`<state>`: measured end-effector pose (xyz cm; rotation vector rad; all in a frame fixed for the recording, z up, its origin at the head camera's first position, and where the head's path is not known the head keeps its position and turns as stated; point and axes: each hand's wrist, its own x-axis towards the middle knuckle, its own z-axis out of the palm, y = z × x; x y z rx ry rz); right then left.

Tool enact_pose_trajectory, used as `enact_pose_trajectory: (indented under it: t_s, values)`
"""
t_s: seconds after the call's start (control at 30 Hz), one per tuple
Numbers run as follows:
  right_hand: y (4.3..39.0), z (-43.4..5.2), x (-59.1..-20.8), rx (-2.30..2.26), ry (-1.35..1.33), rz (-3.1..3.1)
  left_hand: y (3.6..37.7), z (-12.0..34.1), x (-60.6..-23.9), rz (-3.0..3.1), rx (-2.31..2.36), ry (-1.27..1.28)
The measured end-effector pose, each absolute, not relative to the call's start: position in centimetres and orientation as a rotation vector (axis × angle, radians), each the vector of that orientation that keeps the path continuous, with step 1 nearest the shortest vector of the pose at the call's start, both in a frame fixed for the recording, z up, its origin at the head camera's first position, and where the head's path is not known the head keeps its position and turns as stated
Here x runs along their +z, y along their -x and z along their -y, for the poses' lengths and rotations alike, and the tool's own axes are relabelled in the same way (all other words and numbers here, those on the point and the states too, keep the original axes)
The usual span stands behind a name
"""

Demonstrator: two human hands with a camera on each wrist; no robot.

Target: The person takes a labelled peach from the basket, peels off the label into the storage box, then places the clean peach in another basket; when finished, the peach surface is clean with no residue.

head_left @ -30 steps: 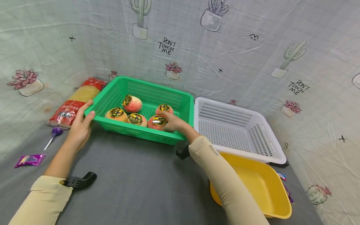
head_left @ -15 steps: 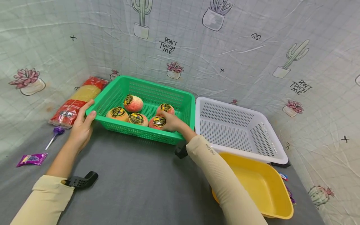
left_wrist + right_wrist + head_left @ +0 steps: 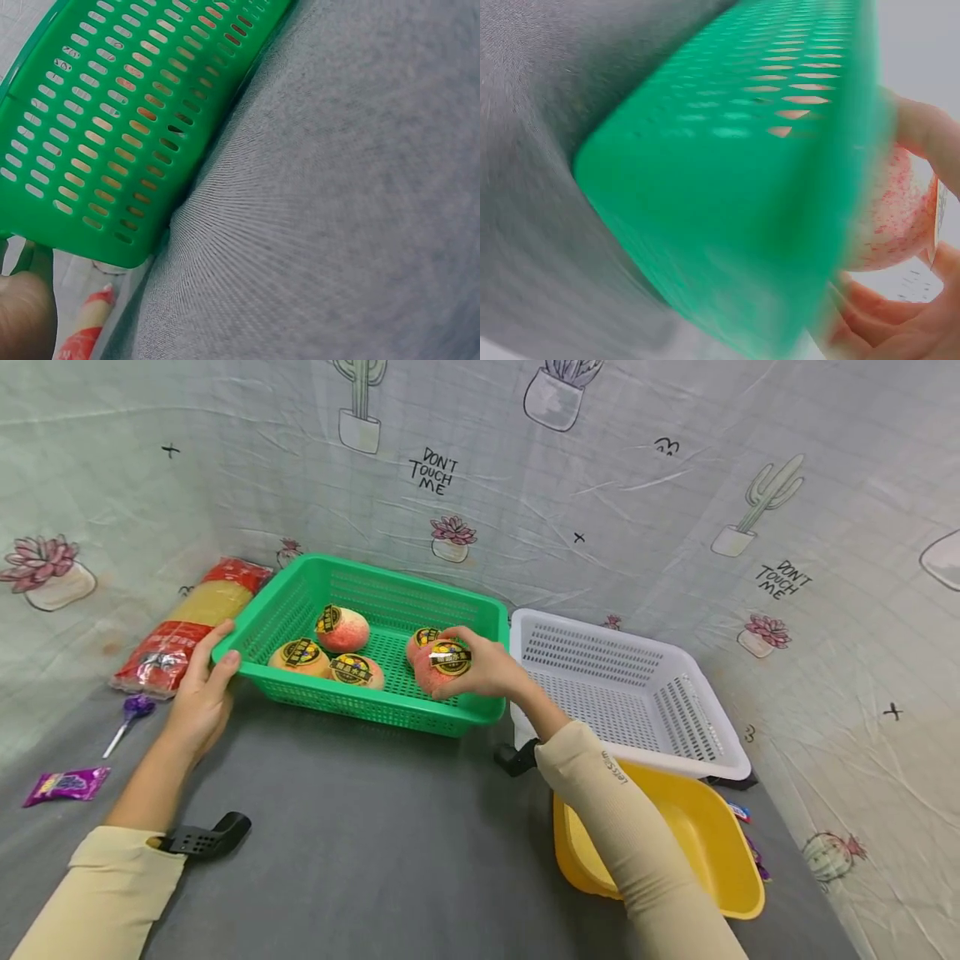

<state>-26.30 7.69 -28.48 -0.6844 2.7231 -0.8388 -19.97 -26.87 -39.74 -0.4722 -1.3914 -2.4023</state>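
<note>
In the head view a green basket (image 3: 360, 700) holds several peaches with black-and-gold labels. My right hand (image 3: 491, 670) grips one peach (image 3: 435, 675) between thumb and fingers, raised near the basket's right end. Just behind it, partly hidden, is another peach (image 3: 417, 643). Toward the left lie a pinkish peach (image 3: 348, 631), a yellowish peach (image 3: 311, 662) and a pale peach (image 3: 367, 672). My left hand (image 3: 201, 697) holds the basket's left rim; the left wrist view shows its thumb (image 3: 26, 315) at the basket's corner. In the right wrist view the gripped peach (image 3: 896, 217) shows beyond the blurred green wall.
A white basket (image 3: 705, 760) stands right of the green one, with a yellow basin (image 3: 712, 852) in front. At left lie a red-and-yellow bag (image 3: 191, 618), a purple lollipop (image 3: 137, 706) and a purple packet (image 3: 67, 785). A patterned cloth (image 3: 495, 485) hangs behind.
My right hand has lifted the front right peach up from the basket's floor and slightly rightward. My left hand stays at the left rim. The head view has shifted a little.
</note>
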Motion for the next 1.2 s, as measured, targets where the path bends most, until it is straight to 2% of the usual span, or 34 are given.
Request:
enact_pose_trajectory:
  t_s: [0.23,0.43,0.73,1.2]
  values:
    - [22.9,-11.5,-25.1,-0.964,0.714,-2.769,20.1,26.9,-39.7,1.355,-2.425,0.488]
    - [18.5,-14.1,-24.7,-0.924,0.764,-2.77,20.1,26.9,-39.8,1.317,-2.441,0.499]
    - [13.0,-15.0,-28.5,-0.926,0.84,-2.683,20.2,27.0,-39.9,1.253,-2.477,0.523]
    - [11.1,-13.3,-34.3,-0.84,0.674,-2.752,20.0,26.5,-40.0,1.247,-2.42,0.473]
